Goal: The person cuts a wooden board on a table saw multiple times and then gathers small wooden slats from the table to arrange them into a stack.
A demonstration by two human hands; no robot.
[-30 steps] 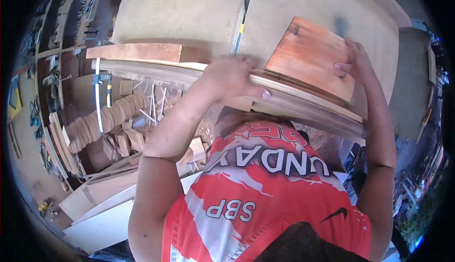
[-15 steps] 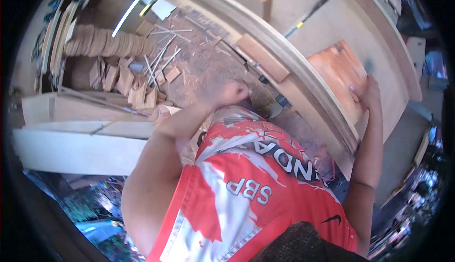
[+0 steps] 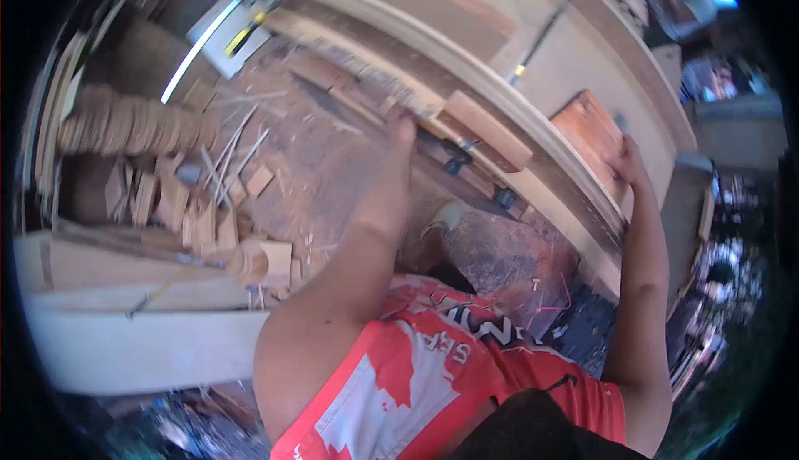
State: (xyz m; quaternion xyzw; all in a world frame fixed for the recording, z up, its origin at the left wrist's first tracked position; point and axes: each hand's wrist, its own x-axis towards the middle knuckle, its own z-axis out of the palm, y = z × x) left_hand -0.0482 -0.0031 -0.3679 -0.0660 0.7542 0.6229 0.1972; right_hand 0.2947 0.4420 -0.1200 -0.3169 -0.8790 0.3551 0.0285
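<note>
My right hand (image 3: pixel 626 163) holds the near right edge of a flat, reddish-brown wooden board (image 3: pixel 589 131), which lies on the pale workbench top (image 3: pixel 537 65). At the bench's near side, my left hand (image 3: pixel 402 125) is smeared by motion, its fingers close to a long dark bar-like piece below the bench edge. Beside it, dark clamp-like fittings (image 3: pixel 458 159) sit against a light wooden block (image 3: pixel 489 130). Whether the left fingers grip anything, I cannot tell.
A long raised wooden rail (image 3: pixel 499 86) runs along the bench edge. A black bar with a yellow band (image 3: pixel 541 40) lies on the bench. Stacked thin wooden pieces (image 3: pixel 137 123), several offcuts (image 3: pixel 196 210) and thin strips lie on the dusty floor at left. A white panel (image 3: pixel 150 348) stands nearby.
My left hand has moved away from my body, up to the bench's near side. The view has shifted and my torso appears lower. My right hand has stayed at the board's edge.
</note>
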